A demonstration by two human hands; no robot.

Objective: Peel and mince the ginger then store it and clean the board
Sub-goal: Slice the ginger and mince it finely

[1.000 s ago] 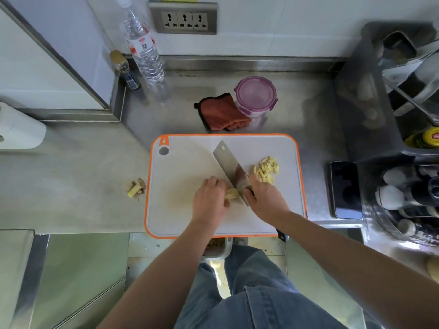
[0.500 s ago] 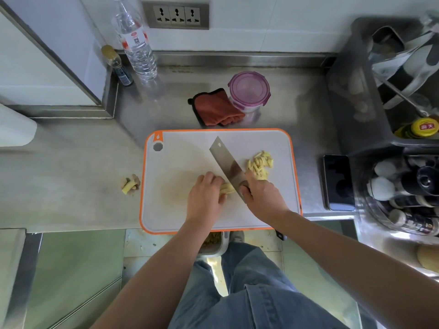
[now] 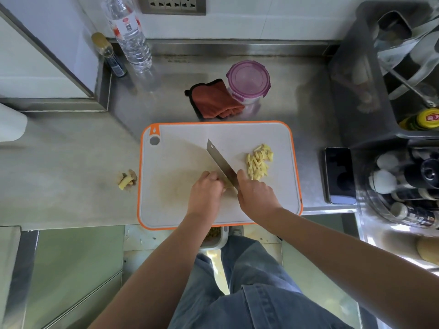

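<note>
A white cutting board (image 3: 180, 148) with an orange rim lies on the steel counter. My right hand (image 3: 256, 198) grips the handle of a cleaver (image 3: 219, 160), whose blade points up and left across the board. My left hand (image 3: 206, 193) presses down on a small piece of ginger right against the blade; the ginger is almost wholly hidden under my fingers. A heap of cut ginger strips (image 3: 259, 161) sits on the board to the right of the blade. Ginger peel scraps (image 3: 127, 179) lie on the counter left of the board.
Behind the board are a rust-red cloth (image 3: 213, 100) and a round container with a purple lid (image 3: 248, 83). A water bottle (image 3: 129, 34) and a small dark bottle (image 3: 110, 55) stand at the back left. A phone (image 3: 339, 174) lies right of the board, beside racks of bottles.
The cleaver has come closer to my left hand, and the ginger piece that showed between my hands is now nearly covered. The view has tilted slightly.
</note>
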